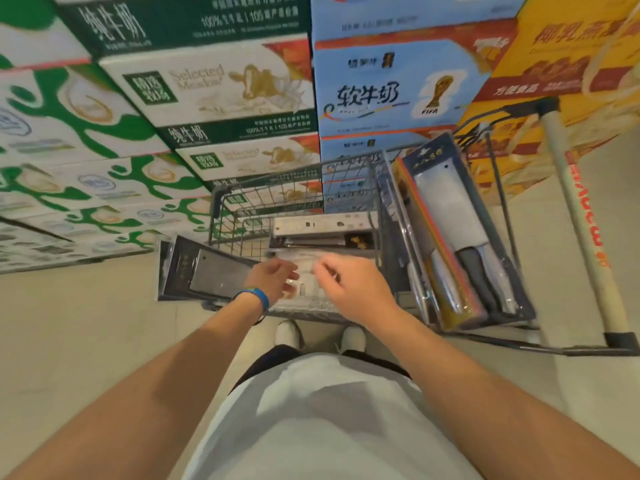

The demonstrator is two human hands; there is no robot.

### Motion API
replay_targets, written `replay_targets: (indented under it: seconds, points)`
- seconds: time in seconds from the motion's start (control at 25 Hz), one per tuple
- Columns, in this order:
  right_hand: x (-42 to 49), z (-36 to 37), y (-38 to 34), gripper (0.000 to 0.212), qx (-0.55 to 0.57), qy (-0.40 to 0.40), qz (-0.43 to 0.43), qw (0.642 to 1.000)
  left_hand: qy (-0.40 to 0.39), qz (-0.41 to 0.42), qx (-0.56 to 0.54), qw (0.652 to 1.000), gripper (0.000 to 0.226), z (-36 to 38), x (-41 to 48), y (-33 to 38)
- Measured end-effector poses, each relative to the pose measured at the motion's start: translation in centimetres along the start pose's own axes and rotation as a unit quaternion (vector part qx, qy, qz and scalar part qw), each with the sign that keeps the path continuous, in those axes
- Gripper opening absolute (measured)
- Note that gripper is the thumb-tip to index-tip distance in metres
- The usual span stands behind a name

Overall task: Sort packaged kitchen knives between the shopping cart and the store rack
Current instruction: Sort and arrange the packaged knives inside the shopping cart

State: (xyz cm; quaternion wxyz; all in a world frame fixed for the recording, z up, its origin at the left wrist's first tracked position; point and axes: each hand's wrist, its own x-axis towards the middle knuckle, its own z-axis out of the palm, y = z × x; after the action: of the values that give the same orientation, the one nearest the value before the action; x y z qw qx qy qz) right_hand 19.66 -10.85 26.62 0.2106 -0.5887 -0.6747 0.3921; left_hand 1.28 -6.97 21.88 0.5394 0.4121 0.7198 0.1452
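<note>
While blur softens detail, left hand (273, 275) and right hand (353, 282) both curl fingers onto a clear plastic knife pack (306, 271), held at the near edge of the grey wire shopping cart (263, 188). A black flat knife pack (204, 271) sits just left of the left hand. A blue-carded cleaver blister pack (450, 230) leans in the cart's right section. Stacked milk cartons (221, 84) stand behind.

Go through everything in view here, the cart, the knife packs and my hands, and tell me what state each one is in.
Shopping cart, standing, loaded with knife packs.
Blue-backed cleaver pack, packaged, leaning on edge at the cart's right side.
Dark knife pack, packaged, jutting past the cart's left side.
Clear pack, lying on top, under both hands.
Left hand, fingers curled at the clear pack; grip blurred.
Right hand, likewise.
</note>
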Motion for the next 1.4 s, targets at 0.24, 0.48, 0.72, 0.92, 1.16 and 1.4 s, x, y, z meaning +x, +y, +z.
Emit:
replay_targets:
  seconds: [0.24,0.48,0.72,0.92,1.16,1.4]
  points:
    - [1.2,7.7,6.1,0.035,-0.072,-0.162,0.247,0.953,-0.123,0.013,0.287,0.95,0.033,-1.1,5.5,-6.7]
    - [6.3,13.4,11.5,0.037,-0.145,-0.206,0.314,0.915,-0.168,0.048,0.439,0.881,0.036,-2.7,10.3,-11.1]
    - [12.1,22.5,15.9,0.048,-0.151,-0.219,0.327,0.907,0.006,0.154,0.424,0.892,0.034,-2.6,9.4,-12.8]
    - [16.1,27.6,20.3,0.069,-0.237,-0.199,0.247,0.918,0.017,0.174,0.402,0.899,0.035,-2.4,10.2,-14.4]
    - [17.9,27.2,22.5,0.065,-0.318,-0.193,0.264,0.89,0.028,0.192,0.393,0.899,0.036,-2.3,10.1,-14.7]
    - [19.6,25.2,21.7,0.065,-0.334,-0.238,0.281,0.868,0.037,0.178,0.405,0.896,0.035,-2.3,10.2,-14.8]
